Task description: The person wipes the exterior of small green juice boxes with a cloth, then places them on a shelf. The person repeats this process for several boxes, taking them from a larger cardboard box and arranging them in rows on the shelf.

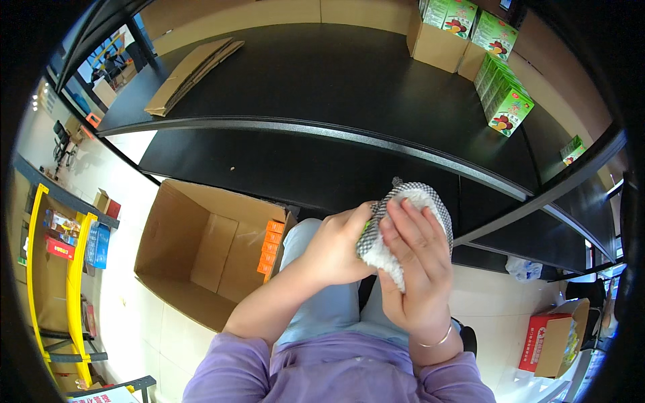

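Note:
My left hand (340, 247) is curled around a mostly hidden item, of which a thin green edge (364, 230) shows beside the fingers. Over that item lies a fluffy white cloth (378, 258) with a black-and-white checked border. My right hand (421, 259) presses the cloth with its fingers laid flat together, thumb towards me. Both hands are above my lap, in front of the shelf. To the left on the floor stands an open cardboard box (171, 237); several small orange cartons (270, 244) line its right inner side.
Green printed cartons (509, 113) stand on the black upper shelf (322, 75), some in cardboard trays (438, 48). Flattened cardboard (191, 75) lies there too. A metal shelf edge (322, 128) crosses before me. Right: a red open box (546, 342). Left: a yellow-framed rack (75, 297).

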The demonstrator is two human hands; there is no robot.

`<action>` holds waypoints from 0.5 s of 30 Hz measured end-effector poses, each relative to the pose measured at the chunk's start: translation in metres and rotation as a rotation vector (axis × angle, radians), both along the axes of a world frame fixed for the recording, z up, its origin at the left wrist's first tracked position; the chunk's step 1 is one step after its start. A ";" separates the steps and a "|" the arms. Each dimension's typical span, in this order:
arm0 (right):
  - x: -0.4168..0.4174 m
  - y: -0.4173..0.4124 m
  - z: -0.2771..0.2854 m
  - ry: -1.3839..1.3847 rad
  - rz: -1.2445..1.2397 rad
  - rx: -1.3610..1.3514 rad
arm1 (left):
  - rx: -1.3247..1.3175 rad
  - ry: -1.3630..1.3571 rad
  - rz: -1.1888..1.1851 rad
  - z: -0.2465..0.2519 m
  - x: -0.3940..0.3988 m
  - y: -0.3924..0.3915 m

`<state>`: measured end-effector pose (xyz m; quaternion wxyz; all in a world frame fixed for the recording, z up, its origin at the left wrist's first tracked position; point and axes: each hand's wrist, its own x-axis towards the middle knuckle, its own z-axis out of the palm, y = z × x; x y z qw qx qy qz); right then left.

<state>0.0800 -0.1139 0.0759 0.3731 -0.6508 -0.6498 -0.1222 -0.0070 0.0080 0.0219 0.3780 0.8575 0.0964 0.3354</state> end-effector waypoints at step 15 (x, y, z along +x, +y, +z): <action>0.038 0.000 -0.020 0.097 0.181 0.232 | -0.689 -0.078 -0.212 0.012 -0.002 -0.004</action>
